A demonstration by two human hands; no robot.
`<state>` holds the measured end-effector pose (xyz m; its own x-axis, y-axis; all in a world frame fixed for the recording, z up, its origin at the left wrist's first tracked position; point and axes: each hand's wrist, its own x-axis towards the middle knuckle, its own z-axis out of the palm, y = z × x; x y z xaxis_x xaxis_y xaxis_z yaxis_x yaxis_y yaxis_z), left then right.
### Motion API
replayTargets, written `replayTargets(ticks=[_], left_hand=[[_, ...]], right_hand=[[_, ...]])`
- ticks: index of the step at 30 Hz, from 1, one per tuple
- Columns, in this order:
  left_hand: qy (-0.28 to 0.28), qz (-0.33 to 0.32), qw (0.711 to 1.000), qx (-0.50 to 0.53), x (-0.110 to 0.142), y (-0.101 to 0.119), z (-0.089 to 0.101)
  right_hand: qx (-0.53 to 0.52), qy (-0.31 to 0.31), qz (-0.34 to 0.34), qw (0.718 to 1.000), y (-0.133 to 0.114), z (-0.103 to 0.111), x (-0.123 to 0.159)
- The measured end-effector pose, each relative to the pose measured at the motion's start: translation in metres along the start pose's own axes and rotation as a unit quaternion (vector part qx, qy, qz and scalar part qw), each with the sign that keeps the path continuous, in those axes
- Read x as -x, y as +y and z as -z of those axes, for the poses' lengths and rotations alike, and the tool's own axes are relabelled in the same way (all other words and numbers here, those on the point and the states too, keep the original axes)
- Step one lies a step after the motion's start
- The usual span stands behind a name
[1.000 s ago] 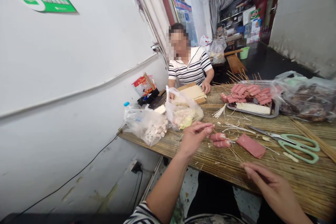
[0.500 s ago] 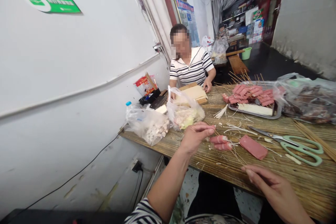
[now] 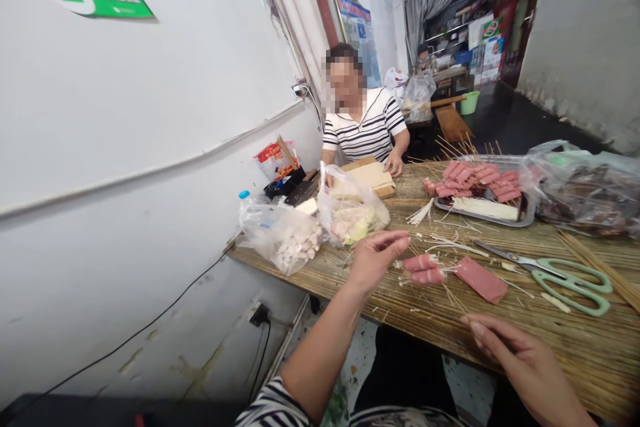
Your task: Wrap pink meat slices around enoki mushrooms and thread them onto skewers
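Two pink meat slices rolled around thin white enoki mushrooms (image 3: pixel 424 269) sit side by side on thin bamboo skewers (image 3: pixel 454 297), a little above the table. My right hand (image 3: pixel 523 353) pinches the skewers' near end between thumb and fingertips. At their far end, my left hand (image 3: pixel 376 259) has its thumb and straight fingers brought together around the tips; the exact contact is partly hidden. Just right of the rolls lies a flat stack of pink meat slices (image 3: pixel 481 279). Loose enoki strands (image 3: pixel 450 243) are scattered behind it.
Green-handled scissors (image 3: pixel 570 280) and spare bamboo sticks (image 3: pixel 600 267) lie right. A metal tray (image 3: pixel 529 217) holds finished rolls near a bag of dark food (image 3: pixel 580 193). Plastic bags (image 3: pixel 295 240) stand left. Across the table, a person (image 3: pixel 365 123) has hands by tan sheets (image 3: pixel 367 178).
My left hand has shifted very slightly, and the rolls sit a touch farther right and higher. My right hand keeps its pinch in nearly the same place.
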<state>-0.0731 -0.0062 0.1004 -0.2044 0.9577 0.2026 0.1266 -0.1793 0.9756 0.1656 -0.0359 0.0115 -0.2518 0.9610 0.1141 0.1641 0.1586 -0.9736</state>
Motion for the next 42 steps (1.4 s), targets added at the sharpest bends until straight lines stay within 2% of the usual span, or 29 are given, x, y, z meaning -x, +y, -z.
replayTargets(ticks=[3,6,10,13,23,35,38,42], left_hand=[[0.06,-0.066,0.991,-0.099,-0.006,-0.022,0.004],[0.083,-0.124,0.968,-0.2,-0.012,-0.052,0.011],[0.087,-0.122,0.951,-0.27,-0.014,-0.085,0.017],[0.091,-0.107,0.948,-0.286,-0.014,-0.095,0.017],[0.099,-0.099,0.943,-0.302,-0.018,-0.102,0.02],[0.105,-0.094,0.95,-0.279,-0.015,-0.094,0.018],[0.101,-0.104,0.955,-0.258,-0.012,-0.086,0.015],[0.051,-0.143,0.966,-0.208,-0.003,-0.062,0.007]], right_hand=[[0.023,0.027,-0.008,0.999,0.011,0.005,-0.002],[0.048,0.059,-0.01,0.997,0.022,0.013,-0.006],[0.045,0.057,-0.034,0.997,0.032,0.02,-0.011],[0.017,0.041,-0.065,0.997,0.033,0.02,-0.014],[-0.033,0.034,-0.123,0.991,0.025,0.013,-0.019],[-0.042,0.033,-0.121,0.991,0.03,0.013,-0.017],[-0.045,0.038,-0.13,0.99,0.029,0.012,-0.018],[-0.066,0.037,-0.134,0.988,0.026,0.011,-0.016]])
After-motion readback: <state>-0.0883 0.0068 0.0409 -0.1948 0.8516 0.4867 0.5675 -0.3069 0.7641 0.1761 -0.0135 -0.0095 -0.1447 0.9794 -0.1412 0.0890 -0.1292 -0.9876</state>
